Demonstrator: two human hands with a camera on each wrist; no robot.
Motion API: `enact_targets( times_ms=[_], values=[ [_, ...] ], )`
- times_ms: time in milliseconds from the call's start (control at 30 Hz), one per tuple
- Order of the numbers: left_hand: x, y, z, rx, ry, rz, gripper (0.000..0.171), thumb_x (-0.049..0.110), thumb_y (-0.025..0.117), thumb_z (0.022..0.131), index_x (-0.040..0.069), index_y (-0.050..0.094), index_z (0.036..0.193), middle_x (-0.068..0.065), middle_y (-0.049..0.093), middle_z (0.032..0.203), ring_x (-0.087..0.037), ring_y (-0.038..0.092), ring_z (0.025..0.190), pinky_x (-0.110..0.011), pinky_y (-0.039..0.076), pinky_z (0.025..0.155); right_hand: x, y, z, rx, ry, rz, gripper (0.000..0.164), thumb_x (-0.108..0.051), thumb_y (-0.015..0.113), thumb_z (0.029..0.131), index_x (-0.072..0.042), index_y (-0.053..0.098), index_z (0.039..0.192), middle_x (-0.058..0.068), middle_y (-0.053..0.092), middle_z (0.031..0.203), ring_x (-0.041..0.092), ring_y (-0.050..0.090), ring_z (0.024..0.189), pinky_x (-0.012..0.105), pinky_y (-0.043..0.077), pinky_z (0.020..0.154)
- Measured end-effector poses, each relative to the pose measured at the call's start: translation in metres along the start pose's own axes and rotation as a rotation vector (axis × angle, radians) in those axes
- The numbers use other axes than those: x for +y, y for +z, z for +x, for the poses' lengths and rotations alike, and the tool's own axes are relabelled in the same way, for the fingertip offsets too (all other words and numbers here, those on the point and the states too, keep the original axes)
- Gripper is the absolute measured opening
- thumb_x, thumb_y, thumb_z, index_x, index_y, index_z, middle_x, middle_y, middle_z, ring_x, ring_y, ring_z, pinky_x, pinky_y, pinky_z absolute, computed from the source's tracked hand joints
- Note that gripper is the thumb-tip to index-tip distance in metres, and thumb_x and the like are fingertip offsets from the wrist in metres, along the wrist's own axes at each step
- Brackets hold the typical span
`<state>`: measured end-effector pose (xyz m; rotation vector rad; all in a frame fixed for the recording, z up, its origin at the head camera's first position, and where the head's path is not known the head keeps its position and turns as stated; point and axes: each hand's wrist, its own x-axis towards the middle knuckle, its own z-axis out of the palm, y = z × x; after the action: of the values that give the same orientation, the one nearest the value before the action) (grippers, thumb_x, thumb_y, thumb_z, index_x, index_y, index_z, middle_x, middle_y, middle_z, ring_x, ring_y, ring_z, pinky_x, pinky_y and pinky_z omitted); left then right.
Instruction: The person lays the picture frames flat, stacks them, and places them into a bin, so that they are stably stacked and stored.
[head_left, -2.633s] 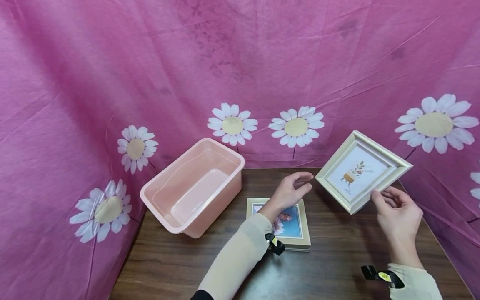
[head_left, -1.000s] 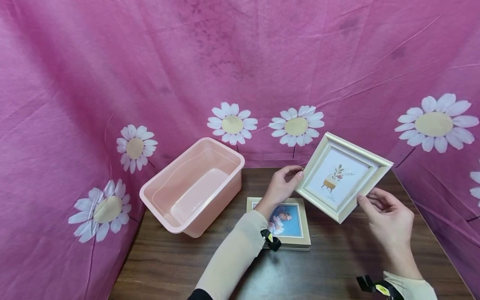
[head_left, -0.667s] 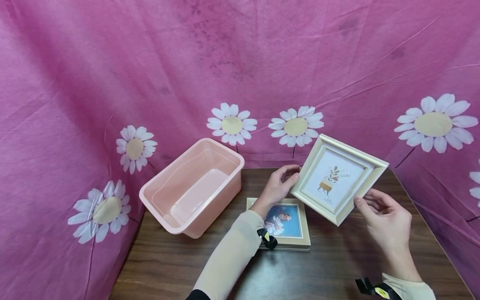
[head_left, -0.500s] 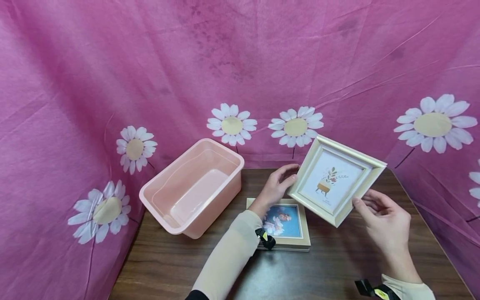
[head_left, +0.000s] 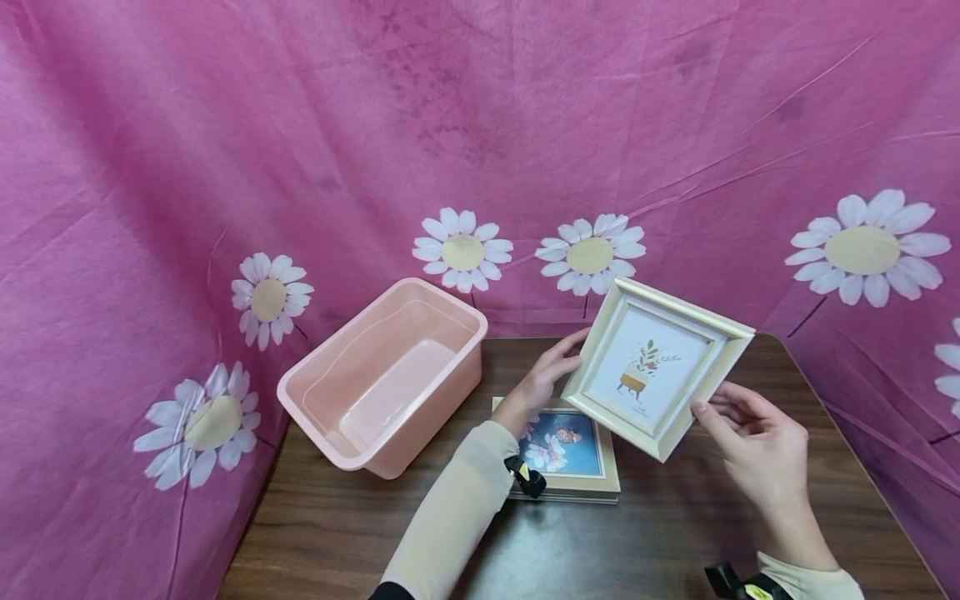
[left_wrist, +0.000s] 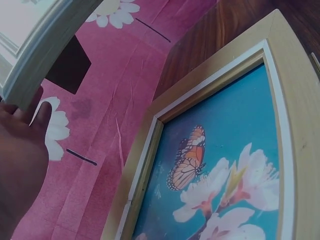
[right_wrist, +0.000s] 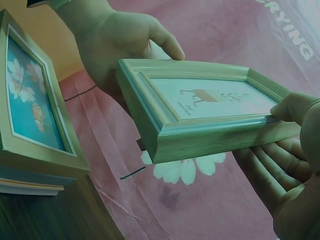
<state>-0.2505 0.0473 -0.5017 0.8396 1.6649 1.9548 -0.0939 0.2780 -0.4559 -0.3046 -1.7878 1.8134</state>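
A cream picture frame (head_left: 648, 367) with a potted-plant print is held up and tilted above the table. My right hand (head_left: 761, 446) pinches its right edge, thumb on the front and fingers behind. At its left edge, my left hand (head_left: 536, 385) holds it with the thumb in front; the right wrist view shows the left fingers passing under it. Below and to the left, another picture frame (head_left: 573, 446) with a butterfly and blossom picture lies face up on top of a stack. My left forearm covers part of this stack.
A pink plastic tub (head_left: 431, 425) stands at the left of the dark wooden table (head_left: 600, 558), with nothing in its visible inside. Behind the table hangs a magenta cloth (head_left: 360, 167) with white daisies. A black strap (head_left: 525, 477) sits on my left wrist.
The plant picture frame has moved left and slightly down, turning more upright. My left hand, apart from it at first, has taken hold of its left edge. Tub and stack stay put.
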Motion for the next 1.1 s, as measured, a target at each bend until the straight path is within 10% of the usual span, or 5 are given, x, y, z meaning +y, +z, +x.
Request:
enact_targets(
  times_ms=[467,1100],
  values=[
    [-0.002,-0.007,-0.006,-0.01,-0.074,0.028,0.07,0.026,0.037,0.103,-0.006,0.031,0.166,-0.04,0.045,0.158,-0.006,0.059,0.118,-0.024,0.048,0.108,0.002,0.003,-0.001,-0.027,-0.003,0.025,0.038,0.026,0.07,0.085,-0.008,0.081,0.101,-0.006,0.081,0.082,0.0,0.076,0.073,0.011,0.06,0.068],
    [-0.002,-0.025,-0.022,-0.07,0.002,0.193,0.06,0.014,0.049,0.104,-0.009,0.042,0.159,-0.033,0.049,0.16,-0.046,0.053,0.148,-0.028,0.048,0.119,0.005,0.001,0.001,0.026,0.0,0.112,0.038,0.029,0.069,0.084,-0.004,0.081,0.099,-0.003,0.081,0.081,0.003,0.077,0.071,0.013,0.061,0.065]
  ],
)
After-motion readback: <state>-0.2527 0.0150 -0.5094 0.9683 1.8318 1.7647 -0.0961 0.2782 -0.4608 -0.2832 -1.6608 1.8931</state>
